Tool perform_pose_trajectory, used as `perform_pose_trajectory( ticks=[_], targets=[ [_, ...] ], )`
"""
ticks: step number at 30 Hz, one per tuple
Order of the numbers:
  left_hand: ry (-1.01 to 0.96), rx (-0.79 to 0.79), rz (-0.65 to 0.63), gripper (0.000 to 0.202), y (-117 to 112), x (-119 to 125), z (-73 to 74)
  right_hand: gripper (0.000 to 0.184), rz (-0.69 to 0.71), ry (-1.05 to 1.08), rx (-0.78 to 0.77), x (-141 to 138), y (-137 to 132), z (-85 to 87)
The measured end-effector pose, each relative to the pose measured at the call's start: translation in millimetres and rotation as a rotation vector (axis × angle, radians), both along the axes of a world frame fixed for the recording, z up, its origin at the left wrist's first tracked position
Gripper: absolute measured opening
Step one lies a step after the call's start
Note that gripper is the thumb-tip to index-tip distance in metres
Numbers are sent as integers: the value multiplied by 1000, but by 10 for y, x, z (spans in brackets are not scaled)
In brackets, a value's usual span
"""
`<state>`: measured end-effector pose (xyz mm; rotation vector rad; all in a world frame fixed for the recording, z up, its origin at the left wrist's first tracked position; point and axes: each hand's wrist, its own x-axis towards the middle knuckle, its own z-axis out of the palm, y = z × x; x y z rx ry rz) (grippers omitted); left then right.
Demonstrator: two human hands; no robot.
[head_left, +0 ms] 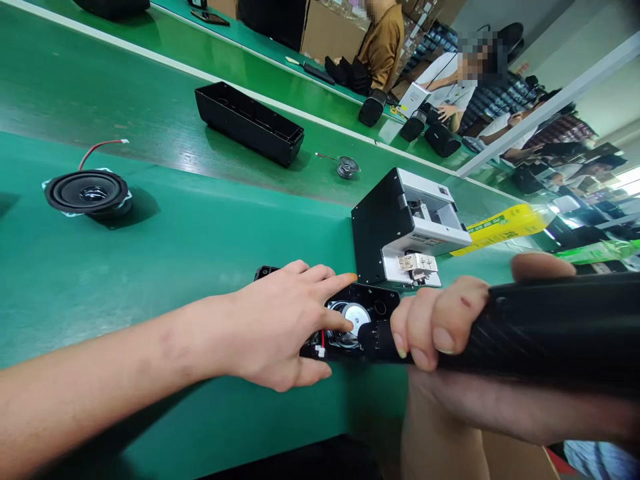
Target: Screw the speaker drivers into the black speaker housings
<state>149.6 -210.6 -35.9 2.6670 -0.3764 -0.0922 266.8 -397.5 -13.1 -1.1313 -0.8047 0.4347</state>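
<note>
On the green worktop (225,230), a boxy black-and-silver machine (377,230) stands at one o'clock from a black casing (373,297). The right hand (445,327) wraps a black handheld tool (565,327) entering from three o'clock; the left hand (285,317) spreads its fingers over the casing's nine o'clock side. Inside sits a silver-backed speaker (357,317), at the tool's tip.
</note>
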Motion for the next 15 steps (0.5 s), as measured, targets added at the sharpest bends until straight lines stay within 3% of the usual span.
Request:
perform_pose_trajectory(
  ticks=[3,6,11,13,15],
  targets=[
    [17,19,-4,51,-5,5,7,42,-19,-40,104,21,-8,-18],
    [27,33,-9,52,-8,13,15,43,36,-13,108,26,8,-27],
    [15,42,-17,50,3,26,28,44,-3,12,153,-75,89,-15],
    [2,49,-25,49,6,23,24,35,6,53,123,-123,96,-11],
    [-17,52,-34,49,3,18,15,37,54,103,45,-141,77,-1]
  ],
)
